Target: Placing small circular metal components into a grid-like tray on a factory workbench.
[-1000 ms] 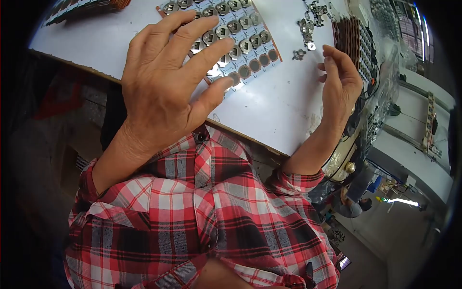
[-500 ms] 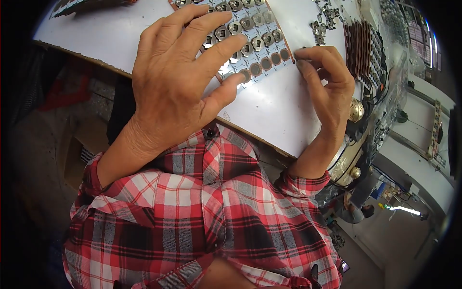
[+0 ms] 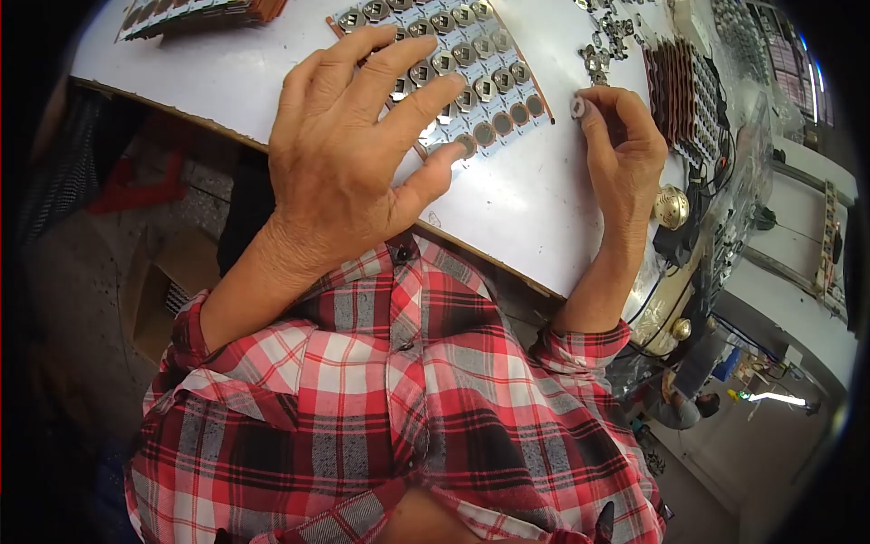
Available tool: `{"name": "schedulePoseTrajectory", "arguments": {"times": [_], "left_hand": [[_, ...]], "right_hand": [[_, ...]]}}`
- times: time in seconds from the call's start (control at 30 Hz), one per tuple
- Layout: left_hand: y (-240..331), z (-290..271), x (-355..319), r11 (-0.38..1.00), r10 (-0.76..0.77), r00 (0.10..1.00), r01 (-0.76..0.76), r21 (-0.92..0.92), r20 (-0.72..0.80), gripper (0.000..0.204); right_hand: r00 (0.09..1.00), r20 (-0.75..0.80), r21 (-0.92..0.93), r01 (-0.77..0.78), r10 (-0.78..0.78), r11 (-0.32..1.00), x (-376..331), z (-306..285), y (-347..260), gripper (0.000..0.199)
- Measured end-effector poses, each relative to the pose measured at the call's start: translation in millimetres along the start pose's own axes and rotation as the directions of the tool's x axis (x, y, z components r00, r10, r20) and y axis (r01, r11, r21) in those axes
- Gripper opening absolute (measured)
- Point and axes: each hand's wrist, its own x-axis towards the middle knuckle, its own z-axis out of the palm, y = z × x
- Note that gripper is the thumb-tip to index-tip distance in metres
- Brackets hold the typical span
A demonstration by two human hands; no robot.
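Observation:
A panel of small light-blue circuit boards lies on the white tabletop, with rows of silvery metal coin-cell holders on it. The row nearest me shows bare round grey pads. My left hand is spread over the panel's left part, fingers apart, hiding some of the holders; its thumb tip is at the near row. To the right of the panel, my right hand pinches a small silvery metal piece between thumb and forefinger. It looks like a coin-cell holder.
Loose metal pieces lie in a pile beyond my right hand. Stacked panels stand at the right, and another stack is at the far left. A gold round object sits beside my right wrist. Another person is in the background.
My right hand has drawn slightly away from the panel's right corner, and the metal piece in its fingertips now shows. My left hand stays spread over the panel.

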Motion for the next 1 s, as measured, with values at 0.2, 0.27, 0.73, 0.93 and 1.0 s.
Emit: {"name": "schedulePoseTrajectory", "arguments": {"times": [0.2, 0.27, 0.73, 0.93, 1.0], "left_hand": [[-0.4, 1.4, -1.5, 0.999, 0.037, 0.998, -0.036, 0.019, -0.05, 0.048], [-1.5, 4.0, -2.5, 0.998, 0.053, 0.996, -0.05, 0.042, -0.073, 0.048], [-3.8, 1.7, -5.1, 0.989, 0.147, 0.988, -0.146, 0.027, -0.049, 0.061], [-2.0, -2.9, -8.6, 0.994, 0.108, 0.994, -0.107, 0.016, -0.027, 0.067], [-1.9, -3.2, -8.1, 0.995, 0.102, 0.995, -0.102, 0.001, -0.013, 0.068]], "right_hand": [[0.994, -0.061, -0.083, -0.096, 0.091, 0.992, 0.8, 1.6, -4.1, 0.018], [0.986, -0.086, -0.064, -0.147, 0.141, 0.987, 2.1, -0.2, -2.4, 0.022], [0.965, 0.245, 0.6, -0.23, 0.097, 0.767, -7.8, 10.6, -29.0, 0.018], [0.927, 0.373, 0.599, -0.264, 0.028, 0.756, -18.6, 22.1, -52.5, 0.018], [0.929, 0.369, 0.565, -0.231, 0.008, 0.792, -21.2, 23.1, -52.1, 0.018]]}}
